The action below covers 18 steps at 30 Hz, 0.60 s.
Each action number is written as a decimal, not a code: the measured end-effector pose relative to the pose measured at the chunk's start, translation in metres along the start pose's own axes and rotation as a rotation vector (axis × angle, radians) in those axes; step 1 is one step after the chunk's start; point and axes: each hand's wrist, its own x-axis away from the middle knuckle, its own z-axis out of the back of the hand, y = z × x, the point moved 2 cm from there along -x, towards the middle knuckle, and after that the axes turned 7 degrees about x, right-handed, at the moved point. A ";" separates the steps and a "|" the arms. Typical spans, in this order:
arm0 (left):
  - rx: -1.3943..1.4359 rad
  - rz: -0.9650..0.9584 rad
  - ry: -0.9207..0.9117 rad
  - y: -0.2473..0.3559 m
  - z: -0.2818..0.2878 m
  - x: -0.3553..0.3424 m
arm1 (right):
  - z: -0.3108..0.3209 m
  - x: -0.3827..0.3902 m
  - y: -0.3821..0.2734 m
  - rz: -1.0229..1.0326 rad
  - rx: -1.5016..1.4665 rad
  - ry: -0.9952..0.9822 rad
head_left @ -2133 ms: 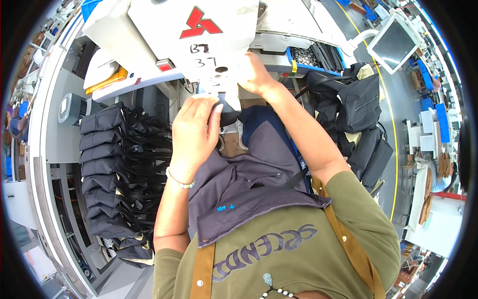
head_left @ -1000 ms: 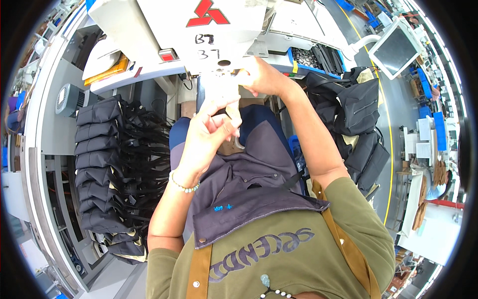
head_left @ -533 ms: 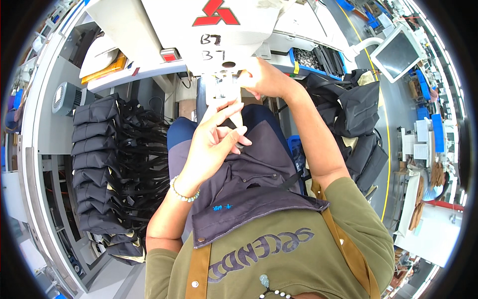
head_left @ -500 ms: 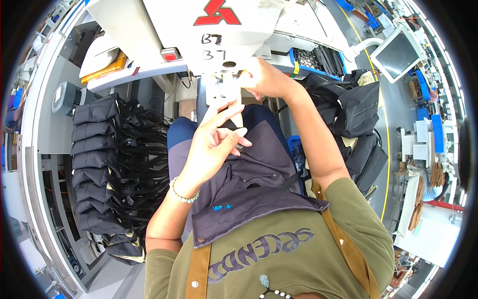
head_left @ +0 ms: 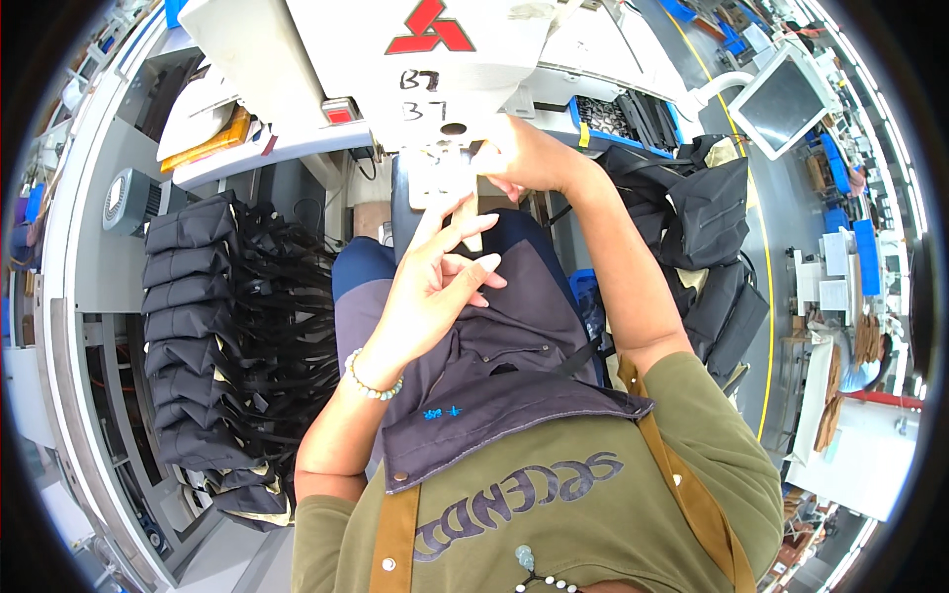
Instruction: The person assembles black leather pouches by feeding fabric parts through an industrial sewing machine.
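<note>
A white sewing machine head [head_left: 445, 74] with a red emblem fills the top middle, above my lap. Under it is a pale, shiny clamp area [head_left: 435, 180] over a dark narrow bed [head_left: 401, 203]. A beige strip [head_left: 472, 235] sticks out from there toward me. My left hand [head_left: 435, 282] reaches up to the strip with fingers stretched and apart, index fingertip by the clamp and middle finger crossing the strip. My right hand [head_left: 529, 158] is at the right side of the clamp, fingers curled in; its fingertips are partly hidden, and what they hold cannot be made out.
Stacked black fabric pieces [head_left: 188, 321] with dangling straps stand at my left. More black fabric pieces [head_left: 712, 222] hang at my right. A blue tray [head_left: 623, 124] of small dark parts and a screen [head_left: 786, 104] on an arm are at the upper right.
My left hand has shifted slightly right, and more of the beige strip shows between its fingers. My right hand stays almost where it was beside the clamp.
</note>
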 end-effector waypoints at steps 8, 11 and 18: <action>0.022 -0.042 -0.004 -0.008 -0.010 -0.023 | 0.010 -0.009 0.020 0.072 -0.037 0.039; -0.010 -0.005 0.019 -0.012 -0.012 -0.029 | 0.012 -0.011 0.022 0.129 -0.056 0.049; -0.030 -0.014 0.068 -0.017 -0.021 -0.040 | 0.016 -0.009 0.021 0.142 -0.093 0.112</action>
